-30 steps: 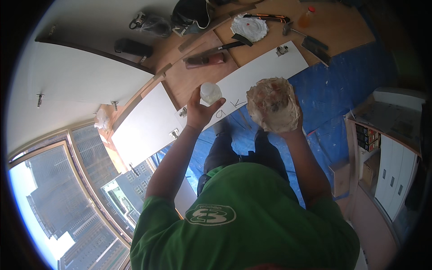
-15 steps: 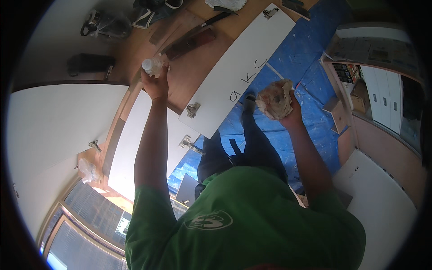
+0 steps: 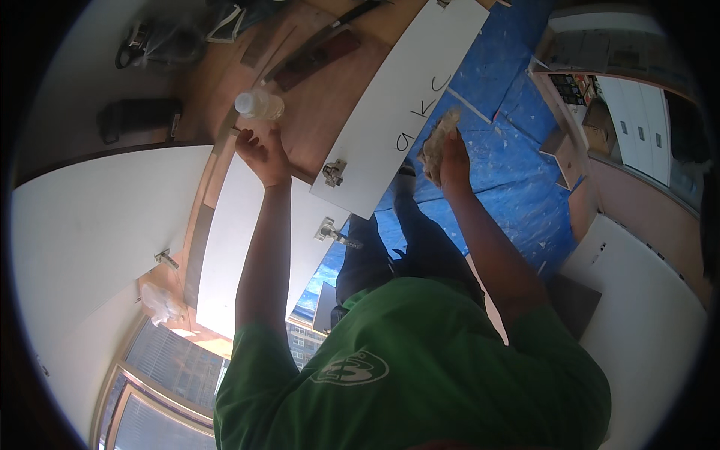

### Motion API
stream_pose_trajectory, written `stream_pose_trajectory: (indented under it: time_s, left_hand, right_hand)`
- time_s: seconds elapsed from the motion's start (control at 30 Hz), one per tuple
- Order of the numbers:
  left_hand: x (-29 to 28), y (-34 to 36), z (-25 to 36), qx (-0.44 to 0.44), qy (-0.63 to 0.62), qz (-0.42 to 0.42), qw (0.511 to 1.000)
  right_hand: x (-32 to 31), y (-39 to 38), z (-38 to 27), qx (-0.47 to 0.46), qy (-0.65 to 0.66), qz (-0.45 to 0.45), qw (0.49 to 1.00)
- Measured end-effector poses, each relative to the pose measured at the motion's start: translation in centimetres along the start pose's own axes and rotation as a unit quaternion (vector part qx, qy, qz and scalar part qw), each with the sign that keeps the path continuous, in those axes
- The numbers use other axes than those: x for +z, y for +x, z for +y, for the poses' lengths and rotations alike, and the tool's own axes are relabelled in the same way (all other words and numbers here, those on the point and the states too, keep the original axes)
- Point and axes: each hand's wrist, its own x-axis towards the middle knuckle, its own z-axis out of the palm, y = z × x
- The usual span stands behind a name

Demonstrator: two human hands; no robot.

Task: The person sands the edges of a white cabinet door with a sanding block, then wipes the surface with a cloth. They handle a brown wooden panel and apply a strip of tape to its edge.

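Observation:
A small clear plastic bottle with a white cap point(image 3: 259, 104) stands on the brown wooden surface. My left hand point(image 3: 264, 156) is just below it, apart from it, with fingers loosely bent, spread and holding nothing. In my right hand point(image 3: 455, 159) is a crumpled, stained beige rag point(image 3: 435, 147), seen nearly edge-on above the blue floor sheet. Between my hands lies a long white cabinet door point(image 3: 390, 120) with handwritten black marks and a metal hinge point(image 3: 334, 173).
Another white door point(image 3: 240, 262) with a hinge point(image 3: 337, 234) lies under my left forearm. A dark red block point(image 3: 319, 60) and a long dark tool point(image 3: 322, 39) lie on the wood. Blue sheeting point(image 3: 495, 180) covers the floor. To the right are an opening point(image 3: 622, 112) and a white panel point(image 3: 645, 300).
My left hand has let go of the bottle and drawn back toward me. My right hand has moved left with the rag, turning it from face-on to edge-on.

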Motion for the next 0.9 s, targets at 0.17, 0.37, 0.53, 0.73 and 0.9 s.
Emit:
stream_pose_trajectory:
  time_s: [0.17,0.37,0.53,0.73,0.9]
  left_hand:
    - [-2.9,-11.0,2.6,0.247,0.081,-0.114,0.959]
    - [-1.3,-18.5,3.3,0.313,0.062,-0.366,0.874]
    - [5.3,-15.7,3.1,0.306,0.192,-0.336,0.870]
    - [6.3,-15.5,1.8,0.259,0.233,-0.361,0.865]
    - [6.8,-15.2,1.7,0.261,0.206,-0.336,0.881]
  right_hand:
    - [5.8,-3.9,-0.1,-0.166,-0.368,-0.001,0.915]
    - [6.6,-4.6,3.0,-0.239,-0.485,-0.055,0.840]
    - [7.2,-3.9,1.9,-0.198,-0.459,-0.017,0.866]
    - [5.1,6.9,0.0,-0.199,-0.451,0.062,0.868]
    - [6.5,0.6,1.7,-0.232,-0.412,0.015,0.881]
